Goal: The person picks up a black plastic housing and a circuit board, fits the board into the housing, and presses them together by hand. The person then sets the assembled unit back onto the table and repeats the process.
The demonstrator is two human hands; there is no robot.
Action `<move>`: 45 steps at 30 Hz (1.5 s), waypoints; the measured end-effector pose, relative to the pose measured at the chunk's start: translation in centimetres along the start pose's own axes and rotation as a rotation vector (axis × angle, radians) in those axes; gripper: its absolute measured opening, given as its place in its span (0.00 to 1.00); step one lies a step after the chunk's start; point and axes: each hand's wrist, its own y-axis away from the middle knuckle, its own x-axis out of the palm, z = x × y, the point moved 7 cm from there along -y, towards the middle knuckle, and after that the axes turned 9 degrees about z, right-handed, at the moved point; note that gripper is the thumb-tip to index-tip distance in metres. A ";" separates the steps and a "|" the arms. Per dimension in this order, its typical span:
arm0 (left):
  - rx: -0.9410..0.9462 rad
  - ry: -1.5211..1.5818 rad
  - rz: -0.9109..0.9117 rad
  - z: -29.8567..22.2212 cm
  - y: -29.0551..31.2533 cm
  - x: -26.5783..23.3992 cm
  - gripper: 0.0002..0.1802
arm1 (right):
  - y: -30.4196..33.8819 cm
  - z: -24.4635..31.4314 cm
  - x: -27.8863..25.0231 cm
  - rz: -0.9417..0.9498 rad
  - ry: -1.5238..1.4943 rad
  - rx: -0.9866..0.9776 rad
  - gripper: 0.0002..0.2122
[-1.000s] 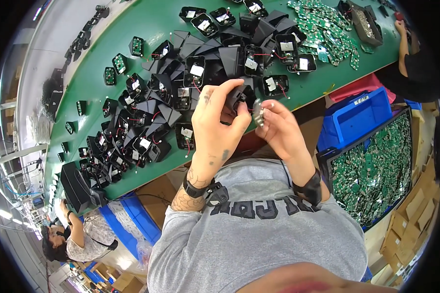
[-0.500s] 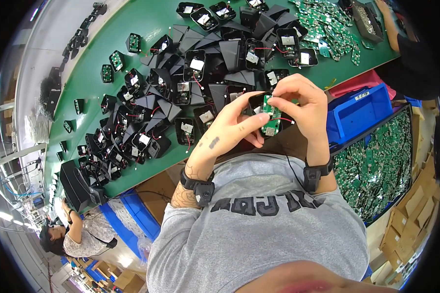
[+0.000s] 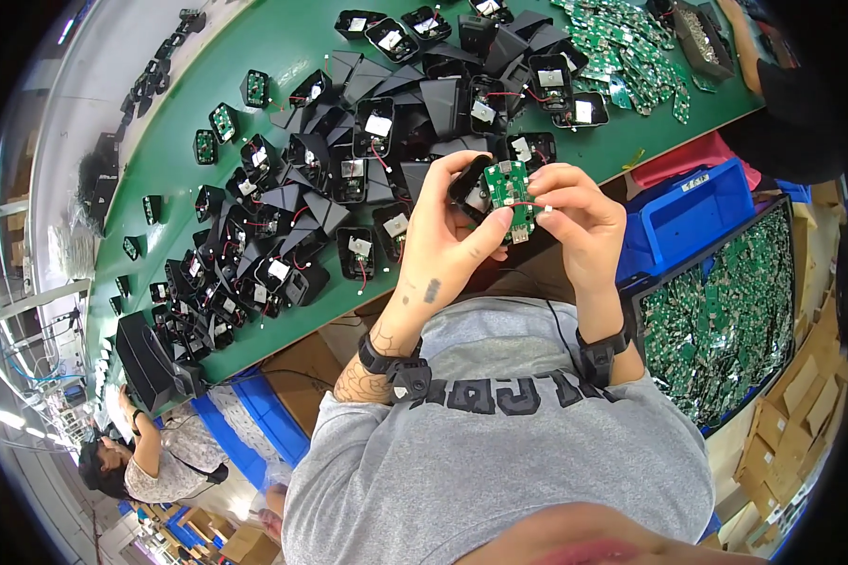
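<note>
My left hand [image 3: 448, 231] is wrapped round a black plastic housing [image 3: 470, 188], its thumb pressing on a green circuit board [image 3: 507, 186]. The board stands at the housing's open side, outside it at least in part, with a metal port at its lower end. A thin red wire crosses the board to a small white connector [image 3: 547, 209]. Closed around that connector, or just behind it, are the thumb and fingers of my right hand [image 3: 589, 224], close to the board's right edge. How the wire joins the board is too small to tell.
Many black housings [image 3: 377, 122] with red wires are heaped on the green table [image 3: 184, 104]. Loose circuit boards [image 3: 622, 56] lie at the far right. A blue bin [image 3: 693, 226] and a board-filled tray [image 3: 725, 311] stand at my right. Other people [image 3: 174, 457] work nearby.
The board has turned to show more of its face, and the housing now shows left of it. My right hand has come down from the board's upper end to the wire's connector.
</note>
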 end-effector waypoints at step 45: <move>0.460 -1.001 0.056 -3.0 1.7 0.4 0.36 | 0.5 -1.5 1.9 0.209 -0.178 0.578 0.06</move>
